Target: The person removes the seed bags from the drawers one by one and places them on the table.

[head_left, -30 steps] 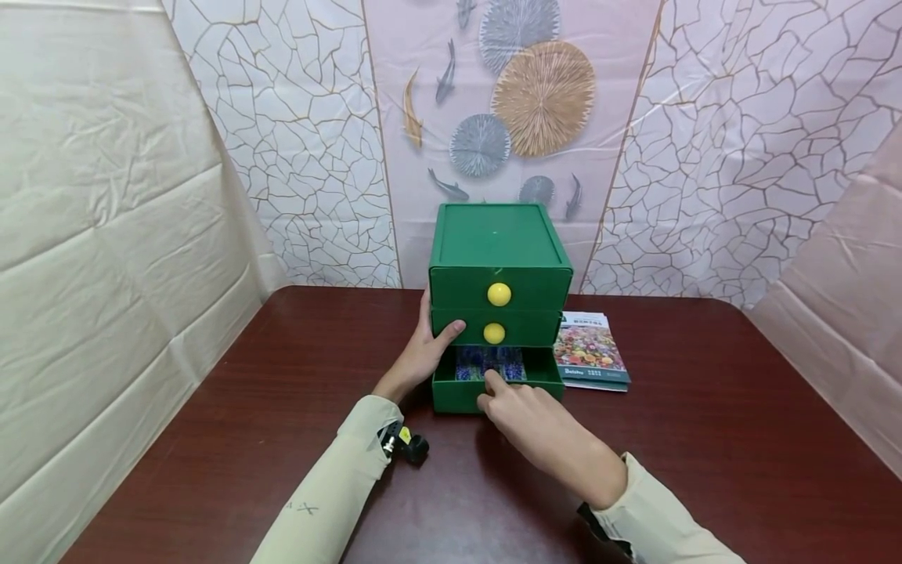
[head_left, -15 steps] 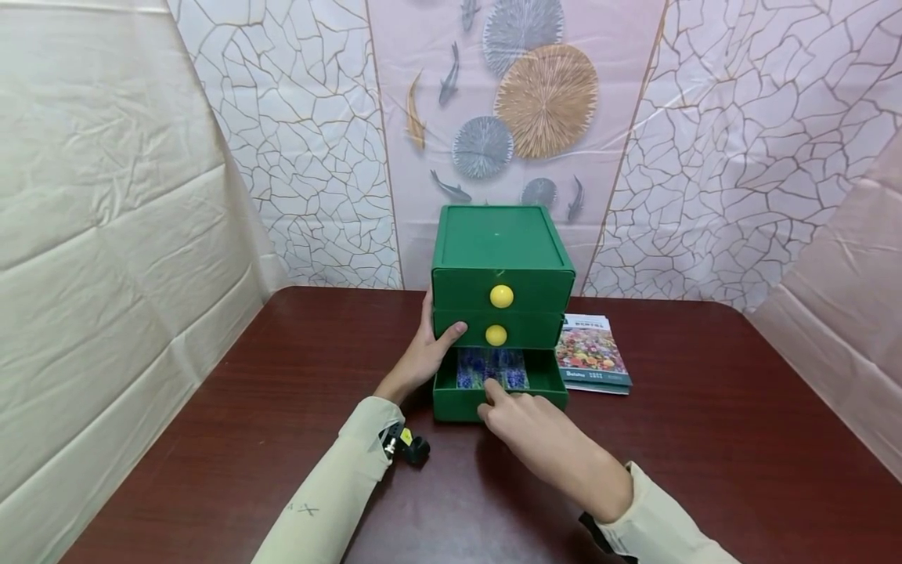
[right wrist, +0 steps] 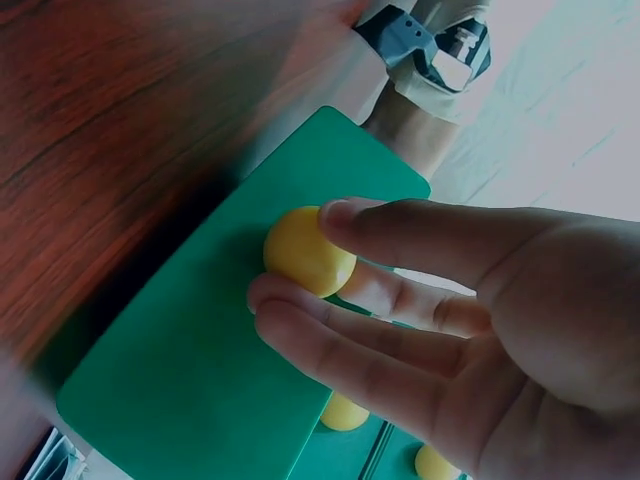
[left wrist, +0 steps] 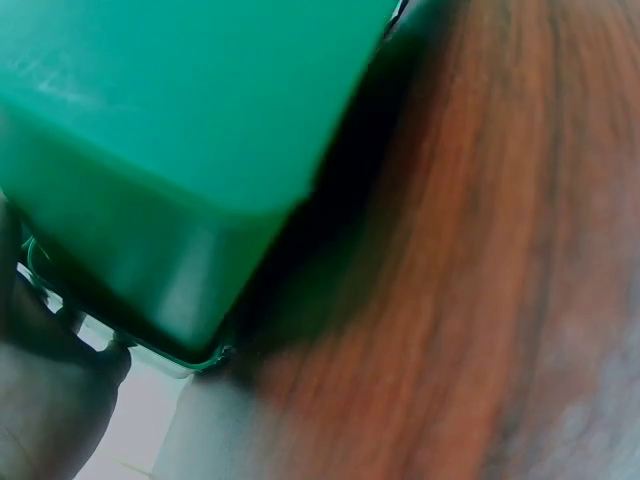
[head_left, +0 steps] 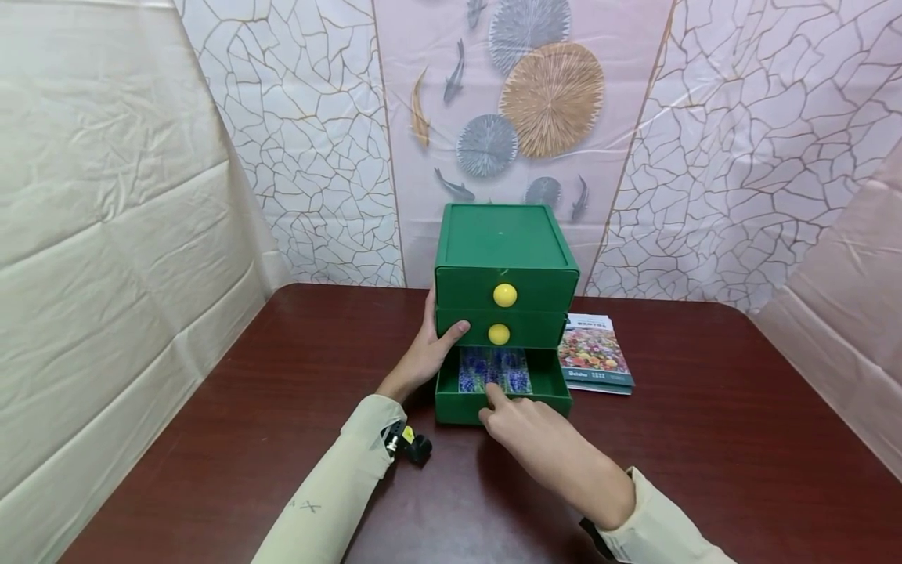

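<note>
A green cabinet [head_left: 503, 239] with yellow knobs stands on the table, its bottom drawer [head_left: 465, 409] pulled out. Inside that drawer lies something with a blue-purple flower print [head_left: 493, 370]. My left hand [head_left: 421, 356] holds the cabinet's left side, thumb on the front of the middle drawer. My right hand [head_left: 532, 431] is at the front of the bottom drawer; in the right wrist view its thumb and fingers pinch the yellow knob [right wrist: 308, 252]. The left wrist view shows the green drawer [left wrist: 150, 240] close up, with part of the left hand [left wrist: 50, 400] at the lower left.
Booklets with a flower cover [head_left: 595, 352] lie to the right of the cabinet on the dark red table [head_left: 317, 352]. A patterned cloth [head_left: 324, 141] hangs behind. A small black device [head_left: 416, 449] is attached at the left sleeve's cuff.
The bottom drawer has come out farther towards me with my right hand at its front, and more of the flower print shows. My left hand keeps its place on the cabinet.
</note>
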Available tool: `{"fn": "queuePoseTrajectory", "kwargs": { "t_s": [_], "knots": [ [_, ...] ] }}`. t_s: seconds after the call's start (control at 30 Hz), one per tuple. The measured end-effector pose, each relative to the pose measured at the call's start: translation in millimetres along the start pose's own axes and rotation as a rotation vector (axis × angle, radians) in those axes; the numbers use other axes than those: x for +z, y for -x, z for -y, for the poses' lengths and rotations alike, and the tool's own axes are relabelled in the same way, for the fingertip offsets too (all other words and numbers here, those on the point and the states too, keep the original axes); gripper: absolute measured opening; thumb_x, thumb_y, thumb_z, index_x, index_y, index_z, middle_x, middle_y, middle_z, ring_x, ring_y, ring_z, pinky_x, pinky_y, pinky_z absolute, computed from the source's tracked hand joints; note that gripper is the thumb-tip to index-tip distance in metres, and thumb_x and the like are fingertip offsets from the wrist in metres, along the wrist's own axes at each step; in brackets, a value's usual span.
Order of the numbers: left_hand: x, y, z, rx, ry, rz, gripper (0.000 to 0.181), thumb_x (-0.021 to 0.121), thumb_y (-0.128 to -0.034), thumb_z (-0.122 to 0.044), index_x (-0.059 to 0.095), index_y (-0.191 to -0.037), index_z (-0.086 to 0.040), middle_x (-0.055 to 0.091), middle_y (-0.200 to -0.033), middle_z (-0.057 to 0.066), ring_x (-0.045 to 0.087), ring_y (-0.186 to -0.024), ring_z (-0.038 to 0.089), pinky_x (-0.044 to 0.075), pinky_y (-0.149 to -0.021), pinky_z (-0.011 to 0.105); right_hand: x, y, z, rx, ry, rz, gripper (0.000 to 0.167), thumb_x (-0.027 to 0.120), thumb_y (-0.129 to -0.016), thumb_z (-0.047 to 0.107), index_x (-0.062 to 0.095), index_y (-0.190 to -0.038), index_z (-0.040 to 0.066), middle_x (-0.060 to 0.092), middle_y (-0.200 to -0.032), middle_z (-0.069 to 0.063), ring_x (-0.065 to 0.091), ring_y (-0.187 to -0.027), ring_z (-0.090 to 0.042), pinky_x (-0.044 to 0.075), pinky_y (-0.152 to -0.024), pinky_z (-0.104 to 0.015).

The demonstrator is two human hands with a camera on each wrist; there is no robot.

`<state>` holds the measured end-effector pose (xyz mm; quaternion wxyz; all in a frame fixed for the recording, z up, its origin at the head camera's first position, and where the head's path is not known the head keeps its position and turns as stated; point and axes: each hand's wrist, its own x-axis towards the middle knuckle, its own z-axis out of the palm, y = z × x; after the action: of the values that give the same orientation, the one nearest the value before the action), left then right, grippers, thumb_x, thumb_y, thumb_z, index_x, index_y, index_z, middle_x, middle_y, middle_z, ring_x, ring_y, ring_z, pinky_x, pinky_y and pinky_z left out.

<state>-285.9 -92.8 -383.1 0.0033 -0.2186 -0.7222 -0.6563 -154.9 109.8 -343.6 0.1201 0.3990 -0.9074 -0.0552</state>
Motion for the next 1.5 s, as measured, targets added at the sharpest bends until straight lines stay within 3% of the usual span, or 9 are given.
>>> {"fn": "queuePoseTrajectory", "kwargs": {
  "t_s": [0.2,0.33,0.43,0.67,0.87,1.2,1.5],
  "knots": [
    [-1.4,-11.4,26.0,0.011,-0.015,-0.023,0.094,0.059,-0.11,-0.023,-0.012,-0.166,-0.047,0.008,-0.176,0.003,0.028,-0.156,0.033,0.027,-0.123,0.06,1,1.9,5,-0.007,0.014,-0.002,0.019,0.082,-0.088,-0.004,0.077,-0.104,0.006,0.063,-0.113,-0.015,0.059,-0.055,-0.016,0.052,-0.049,-0.029],
    [-1.8,-12.6,31.6,0.034,-0.036,-0.033,0.092,0.06,-0.1095,-0.028,-0.009,-0.163,-0.056,0.01,-0.176,-0.001,0.03,-0.155,0.03,0.03,-0.121,0.06,-2,2.0,8,-0.001,0.009,0.022,0.019,0.082,-0.089,-0.003,0.078,-0.105,0.006,0.064,-0.116,-0.016,0.061,-0.057,-0.016,0.053,-0.049,-0.03],
    [-1.1,-10.3,27.5,0.032,-0.04,-0.033,0.091,0.06,-0.1094,-0.03,-0.008,-0.163,-0.057,0.012,-0.175,-0.002,0.032,-0.154,0.029,0.031,-0.121,0.06,-5,2.4,9,0.009,0.0,0.053,0.02,0.082,-0.089,-0.002,0.078,-0.107,0.005,0.065,-0.117,-0.017,0.063,-0.058,-0.017,0.055,-0.051,-0.03],
    [0.0,-0.3,-1.9,-0.009,-0.017,0.001,0.093,0.058,-0.1104,-0.022,-0.013,-0.169,-0.038,0.012,-0.175,0.01,0.03,-0.155,0.036,0.028,-0.123,0.06,-12,3.4,14,0.033,-0.022,0.089,0.019,0.082,-0.089,-0.001,0.078,-0.106,0.006,0.066,-0.118,-0.017,0.064,-0.059,-0.018,0.055,-0.051,-0.031],
    [-0.3,1.4,-3.8,-0.016,-0.023,-0.008,0.093,0.058,-0.1102,-0.022,-0.012,-0.169,-0.037,0.013,-0.175,0.01,0.03,-0.155,0.037,0.028,-0.122,0.061,-15,3.9,18,0.05,-0.053,0.138,0.021,0.081,-0.089,-0.002,0.079,-0.108,0.006,0.066,-0.123,-0.019,0.067,-0.063,-0.02,0.058,-0.054,-0.033],
    [1.3,1.9,-1.4,-0.013,0.0,-0.023,0.091,0.059,-0.1099,-0.022,-0.008,-0.169,-0.039,0.022,-0.171,0.013,0.038,-0.15,0.039,0.032,-0.119,0.062,-17,6.6,23,0.048,-0.051,0.133,0.015,0.078,-0.093,0.0,0.08,-0.106,0.007,0.065,-0.122,-0.019,0.056,-0.052,-0.015,0.05,-0.047,-0.028],
    [0.8,2.0,-0.7,-0.014,0.004,-0.006,0.092,0.058,-0.1103,-0.023,-0.011,-0.169,-0.038,0.021,-0.172,0.012,0.038,-0.15,0.039,0.033,-0.119,0.062,-21,9.2,27,0.057,-0.094,0.207,0.012,0.077,-0.094,0.002,0.079,-0.105,0.007,0.065,-0.122,-0.018,0.056,-0.052,-0.015,0.052,-0.049,-0.028]
  ]
}}
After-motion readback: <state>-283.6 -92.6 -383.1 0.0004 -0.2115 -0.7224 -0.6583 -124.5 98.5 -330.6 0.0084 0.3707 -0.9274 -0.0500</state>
